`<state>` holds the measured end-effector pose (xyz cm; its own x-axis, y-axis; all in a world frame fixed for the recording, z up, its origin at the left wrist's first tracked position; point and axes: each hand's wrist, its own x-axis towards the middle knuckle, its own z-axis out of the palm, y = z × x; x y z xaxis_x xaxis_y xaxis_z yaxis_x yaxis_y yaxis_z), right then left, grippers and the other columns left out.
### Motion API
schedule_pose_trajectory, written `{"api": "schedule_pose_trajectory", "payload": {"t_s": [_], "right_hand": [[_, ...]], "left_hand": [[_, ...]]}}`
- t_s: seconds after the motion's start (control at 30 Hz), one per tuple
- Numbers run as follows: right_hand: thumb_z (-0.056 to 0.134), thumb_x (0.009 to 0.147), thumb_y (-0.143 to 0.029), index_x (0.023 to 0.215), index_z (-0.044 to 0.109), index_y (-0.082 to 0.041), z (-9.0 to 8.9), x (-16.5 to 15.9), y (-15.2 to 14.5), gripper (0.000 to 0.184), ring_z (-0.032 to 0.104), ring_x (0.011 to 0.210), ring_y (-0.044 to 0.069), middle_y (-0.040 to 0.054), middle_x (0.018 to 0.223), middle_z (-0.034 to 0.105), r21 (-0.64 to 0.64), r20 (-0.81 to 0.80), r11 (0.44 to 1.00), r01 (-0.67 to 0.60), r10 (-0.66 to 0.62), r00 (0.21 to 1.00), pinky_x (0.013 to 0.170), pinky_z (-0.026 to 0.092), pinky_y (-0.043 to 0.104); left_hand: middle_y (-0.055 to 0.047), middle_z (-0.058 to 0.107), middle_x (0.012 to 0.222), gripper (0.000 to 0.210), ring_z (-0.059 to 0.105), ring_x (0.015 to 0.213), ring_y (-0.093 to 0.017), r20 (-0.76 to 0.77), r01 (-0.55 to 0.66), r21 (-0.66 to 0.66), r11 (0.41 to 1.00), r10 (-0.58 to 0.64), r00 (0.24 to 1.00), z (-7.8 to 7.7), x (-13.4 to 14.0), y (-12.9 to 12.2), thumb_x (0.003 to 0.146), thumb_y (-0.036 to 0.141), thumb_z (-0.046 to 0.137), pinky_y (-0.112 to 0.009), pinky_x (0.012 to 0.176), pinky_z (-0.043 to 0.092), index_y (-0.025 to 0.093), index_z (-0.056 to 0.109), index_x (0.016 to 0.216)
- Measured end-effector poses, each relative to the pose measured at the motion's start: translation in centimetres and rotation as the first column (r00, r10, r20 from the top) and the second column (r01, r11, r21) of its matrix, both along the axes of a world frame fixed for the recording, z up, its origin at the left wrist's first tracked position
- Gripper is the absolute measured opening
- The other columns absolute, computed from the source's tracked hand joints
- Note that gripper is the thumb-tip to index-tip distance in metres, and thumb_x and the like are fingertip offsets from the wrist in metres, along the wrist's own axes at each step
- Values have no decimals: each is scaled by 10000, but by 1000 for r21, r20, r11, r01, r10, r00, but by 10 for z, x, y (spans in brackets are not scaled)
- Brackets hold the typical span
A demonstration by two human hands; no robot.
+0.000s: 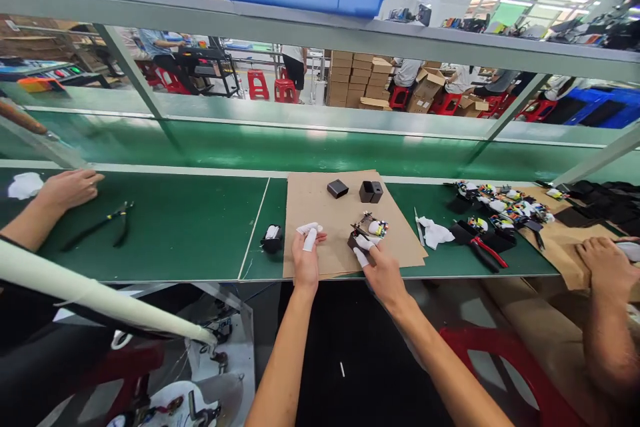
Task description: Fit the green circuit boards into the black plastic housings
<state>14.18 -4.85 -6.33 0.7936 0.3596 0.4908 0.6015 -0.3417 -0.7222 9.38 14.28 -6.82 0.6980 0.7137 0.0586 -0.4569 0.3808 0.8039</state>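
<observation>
My right hand [385, 273], with white covers on its fingertips, grips a small dark case [354, 240] near the front of the brown paper sheet [320, 203]. Against that case lies a small assembly with white, yellow and dark parts [379, 228]; I cannot tell whether they are joined. My left hand [306, 257] hovers over the paper's left side, palm turned inward, fingers extended and nothing visible in them. Its fingertips wear white covers too. Farther back on the paper sit a black block [337, 188] and a black hollow case [371, 191].
Left of the paper is a black piece with a white part [272, 238]. Black-handled pliers [120, 217] lie farther left, near another person's hand [70, 197]. On the right are a white cloth [436, 232], red-handled pliers [489, 255], heaped assemblies [515, 207] and a co-worker's hand [607, 263].
</observation>
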Motion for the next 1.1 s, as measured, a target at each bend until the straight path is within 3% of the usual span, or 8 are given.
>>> {"api": "schedule_pose_trajectory", "payload": {"t_s": [0.13, 0.27, 0.37, 0.53, 0.7, 0.87, 1.1], "right_hand": [[628, 1076, -354, 1315, 779, -284, 0, 7, -2, 291, 742, 1255, 309, 124, 1243, 766, -35, 78, 999, 33, -30, 997, 1178, 568, 509], [602, 1087, -360, 1300, 788, -272, -14, 8, -2, 296, 778, 1149, 311, 132, 1186, 768, -76, 100, 997, 26, -18, 995, 1066, 631, 485], [593, 1095, -356, 1332, 772, -273, -21, 7, -1, 308, 774, 1183, 309, 135, 1241, 771, -81, 105, 997, 20, -12, 994, 1077, 627, 480], [618, 1085, -371, 1472, 668, -235, -15, 9, -1, 414, 781, 1169, 311, 141, 1255, 789, -64, 101, 997, 40, -34, 994, 1027, 661, 489], [611, 1087, -362, 1422, 721, -275, -11, 14, -2, 363, 780, 1153, 313, 131, 1243, 769, -120, 90, 993, 2, 9, 996, 1030, 656, 467], [616, 1085, -370, 1331, 778, -267, -13, 20, -4, 312, 792, 1046, 292, 110, 1091, 765, -145, 68, 989, -31, 41, 997, 980, 668, 425], [648, 1074, -316, 1469, 678, -279, -13, 22, -2, 397, 781, 1175, 310, 131, 1258, 764, -123, 44, 992, -40, 46, 998, 1040, 665, 469]], "left_hand": [[-48, 765, 994, 351, 753, 881, -199, -5, 2, 13, 1000, -2, 1000, 1, 0, 0, 870, 502, 849, -368, 897, 589, 209, 753, 1038], [-55, 772, 1006, 353, 759, 886, -205, -14, 1, 31, 1000, -1, 1000, 0, 1, 1, 860, 491, 858, -376, 903, 589, 206, 755, 1040], [-54, 770, 992, 353, 758, 875, -203, -18, -14, 43, 999, 15, 1000, 0, 1, 1, 865, 496, 849, -381, 908, 590, 203, 756, 1039], [-53, 767, 994, 368, 757, 872, -198, -17, -39, 58, 998, 40, 999, 1, 1, 1, 847, 503, 871, -376, 904, 595, 201, 763, 1028], [-51, 771, 982, 361, 759, 878, -200, -40, -58, 79, 995, 62, 997, 1, 1, 1, 852, 514, 868, -377, 913, 607, 210, 772, 1023], [-51, 773, 997, 385, 756, 909, -203, -73, -68, 123, 990, 77, 994, 4, -1, -2, 836, 537, 875, -373, 927, 617, 215, 778, 1023], [-67, 781, 988, 412, 755, 917, -221, -127, -87, 201, 976, 114, 985, 7, -2, -3, 837, 537, 879, -383, 925, 633, 188, 784, 1034]]}}
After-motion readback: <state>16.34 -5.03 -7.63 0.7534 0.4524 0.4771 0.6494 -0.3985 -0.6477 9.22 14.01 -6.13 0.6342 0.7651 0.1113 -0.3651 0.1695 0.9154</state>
